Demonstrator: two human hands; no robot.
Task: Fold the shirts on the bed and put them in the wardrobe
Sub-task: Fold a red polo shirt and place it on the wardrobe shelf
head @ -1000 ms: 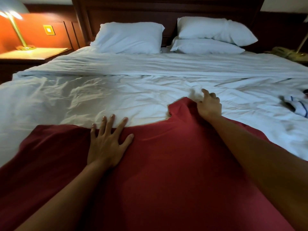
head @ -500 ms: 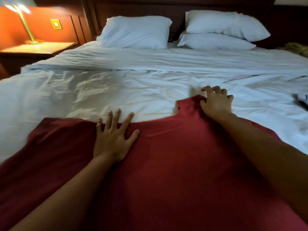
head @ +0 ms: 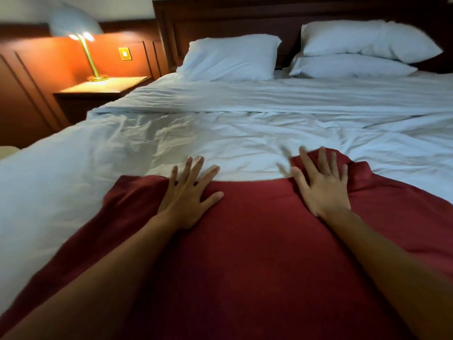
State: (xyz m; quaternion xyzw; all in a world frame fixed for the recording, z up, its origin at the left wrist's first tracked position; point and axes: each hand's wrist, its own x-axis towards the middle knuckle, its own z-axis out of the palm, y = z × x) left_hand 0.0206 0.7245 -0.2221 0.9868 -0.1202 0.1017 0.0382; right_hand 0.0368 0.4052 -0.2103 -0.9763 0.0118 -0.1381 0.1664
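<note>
A dark red shirt [head: 257, 241] lies spread over the near part of the white bed [head: 245, 133]. My left hand [head: 188, 195] rests flat on the shirt's far edge, fingers straight and spread, fingertips reaching onto the sheet. My right hand [head: 321, 185] lies flat on the shirt too, fingers spread, pressing on a bunched hump of red cloth at the far right edge. Neither hand grips anything.
Three white pillows [head: 230, 57] lean against the dark wooden headboard [head: 220, 18]. A lit brass lamp [head: 88, 55] stands on the bedside table [head: 103, 88] at the left. The white bedding is wrinkled in the middle.
My right hand has let go of the bunched red cloth and now lies flat with spread fingers. The view has swung to the left; the left hand stays flat on the shirt.
</note>
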